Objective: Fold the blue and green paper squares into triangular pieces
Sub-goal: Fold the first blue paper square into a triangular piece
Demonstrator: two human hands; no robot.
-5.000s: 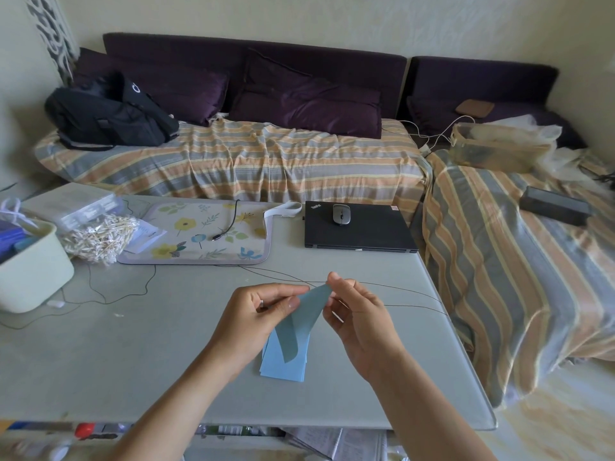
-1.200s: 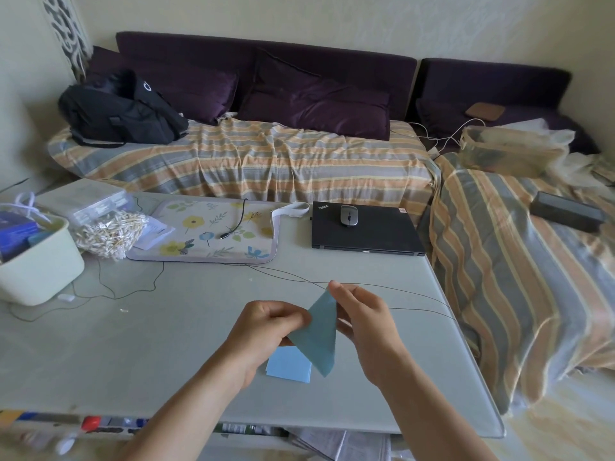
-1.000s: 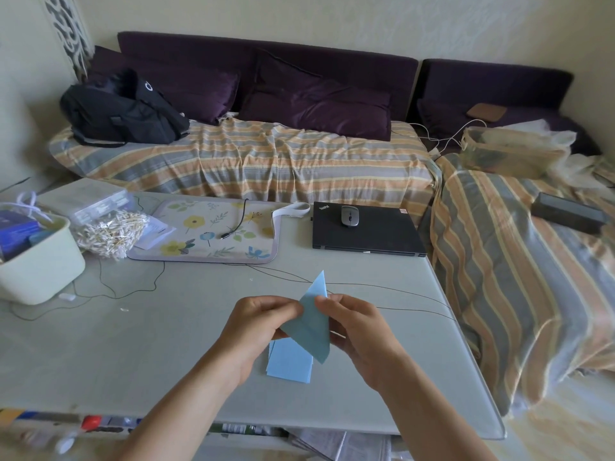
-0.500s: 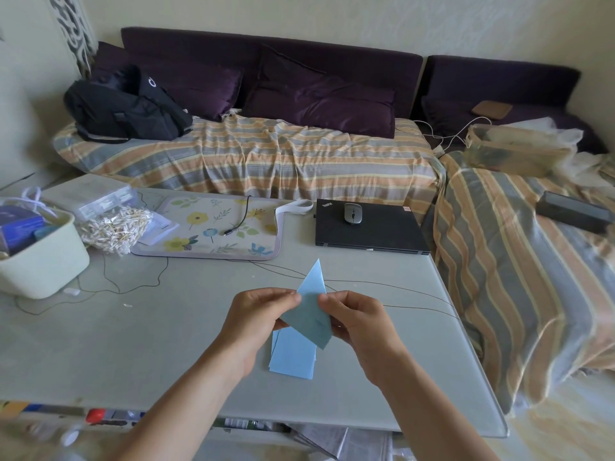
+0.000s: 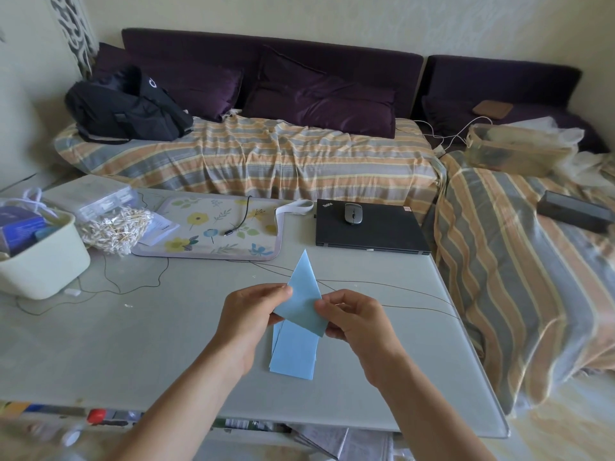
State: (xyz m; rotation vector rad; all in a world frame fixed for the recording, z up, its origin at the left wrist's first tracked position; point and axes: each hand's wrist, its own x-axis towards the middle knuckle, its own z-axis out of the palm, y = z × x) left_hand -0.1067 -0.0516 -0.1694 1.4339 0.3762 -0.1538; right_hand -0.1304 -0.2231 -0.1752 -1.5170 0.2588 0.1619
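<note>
While the counter [image 5: 116, 344] carries a small stack of blue squares [image 5: 294, 354] lying flat beneath the hands, the folded blue triangle [image 5: 304, 299] is held in the air, apex away. The left hand [image 5: 248, 314] pinches its left edge, and the right hand [image 5: 357, 319] pinches its right corner. Unsupported, the layers could slide apart, leaving a crooked crease.
</note>
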